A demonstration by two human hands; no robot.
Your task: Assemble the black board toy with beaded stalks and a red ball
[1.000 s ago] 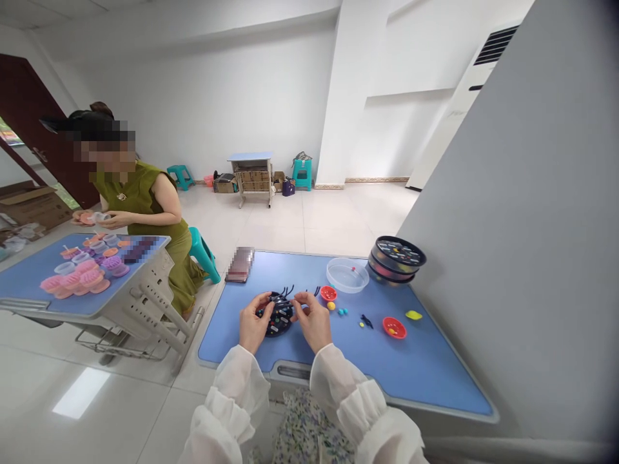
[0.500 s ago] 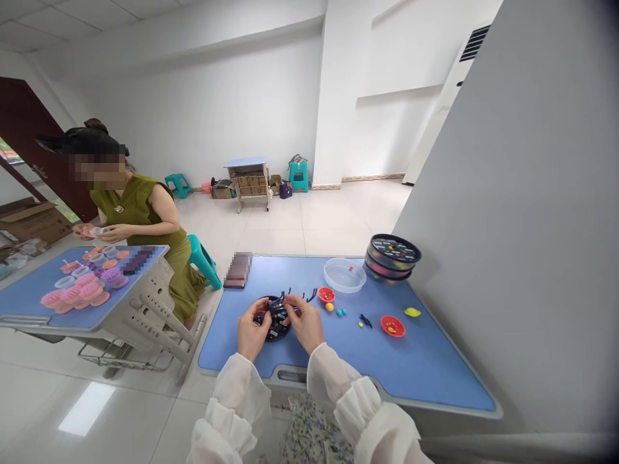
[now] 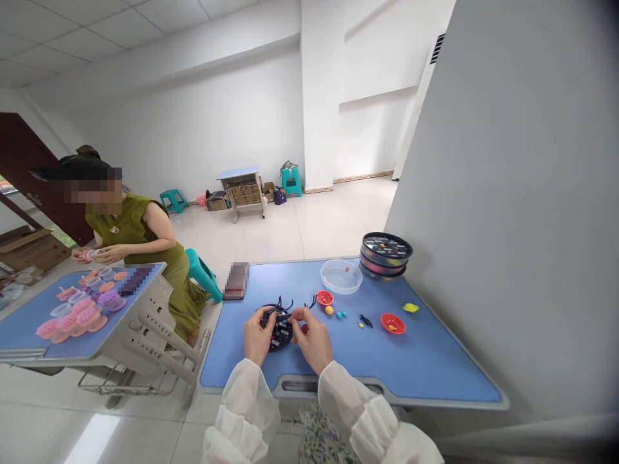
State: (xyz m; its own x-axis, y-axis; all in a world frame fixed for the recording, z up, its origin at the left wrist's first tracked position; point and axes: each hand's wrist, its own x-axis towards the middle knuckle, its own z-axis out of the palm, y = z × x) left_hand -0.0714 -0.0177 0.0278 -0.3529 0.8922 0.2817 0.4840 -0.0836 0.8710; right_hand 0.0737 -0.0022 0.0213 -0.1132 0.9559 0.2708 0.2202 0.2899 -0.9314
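My left hand (image 3: 258, 335) is closed, thumb and fingers pinching a black plastic piece with thin curved prongs (image 3: 285, 316). From the other side, my right hand (image 3: 313, 339) has its fingertips closed on the same piece. Just under them a round black disc with a printed face (image 3: 282, 336) lies on the blue desk, partly covered by my fingers. Behind my right hand, more thin black prongs (image 3: 311, 302) stick up. Close by are a red bowl (image 3: 325, 297), an orange ball (image 3: 329, 310) and small blue balls (image 3: 341, 314).
A clear round tray (image 3: 341, 277) and stacked black-rimmed round cases (image 3: 385, 255) stand at the back. Further right are a second red bowl (image 3: 393, 323), a yellow lemon-shaped piece (image 3: 411, 308) and a small black part (image 3: 366, 321). A co-worker (image 3: 145, 238) sits at the left desk.
My view has shifted slightly. My hands still pinch the black piece over the disc; my right fingers have shifted along it, and it now lies flatter between my fingertips.
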